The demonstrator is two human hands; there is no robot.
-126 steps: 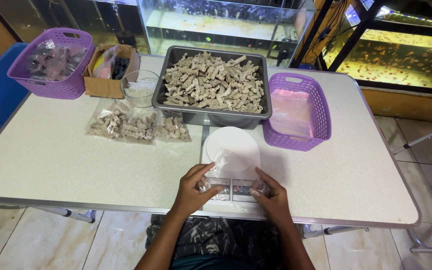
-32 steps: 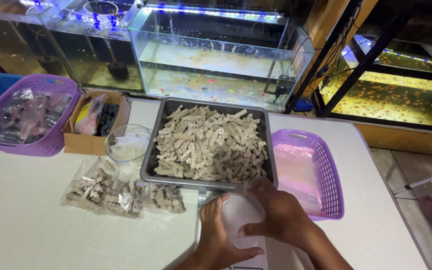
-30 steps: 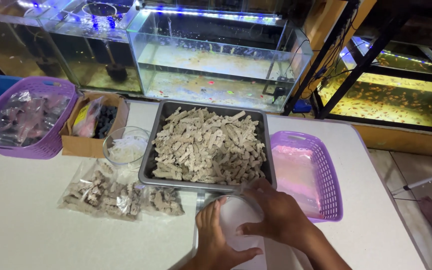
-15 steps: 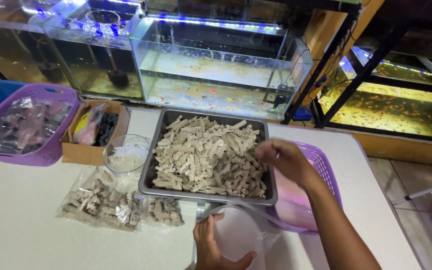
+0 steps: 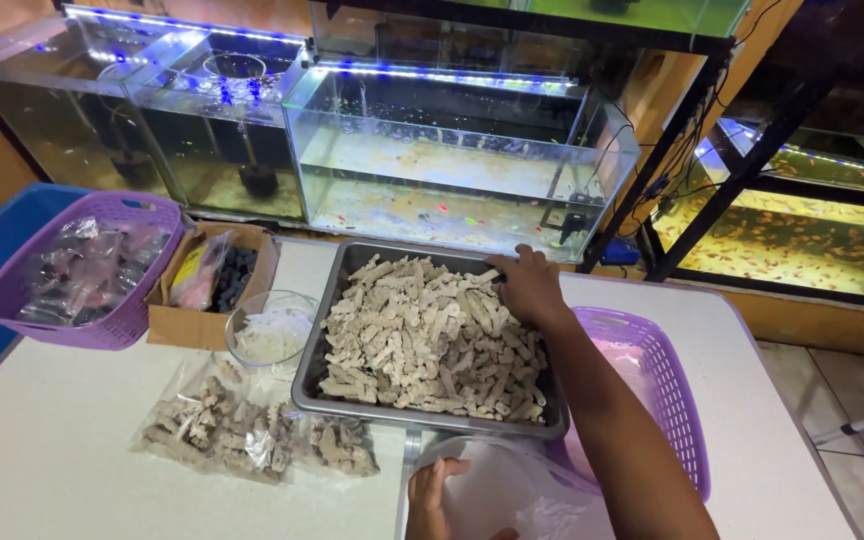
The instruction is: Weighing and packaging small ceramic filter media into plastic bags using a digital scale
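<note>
A grey metal tray (image 5: pixel 324 352) in the middle of the white table holds a heap of pale, stick-shaped pieces (image 5: pixel 422 340). My right hand (image 5: pixel 524 285) reaches over the tray's far right corner, fingers curled down onto the pieces; whether it grips any is hidden. My left hand (image 5: pixel 428 496) at the bottom edge holds the rim of a clear plastic bag (image 5: pixel 502 492) lying in front of the tray.
Filled clear bags of the same pieces (image 5: pixel 242 430) lie left of the tray. A glass bowl (image 5: pixel 270 332), a cardboard box (image 5: pixel 214 285) and a purple basket of packets (image 5: pixel 87 270) stand at the left. Another purple basket (image 5: pixel 667 385) sits right. Aquariums (image 5: pixel 452 165) line the back.
My right hand left the bag and reached forward over the tray to its far right corner. The left hand stayed on the bag. The view tilted upward.
</note>
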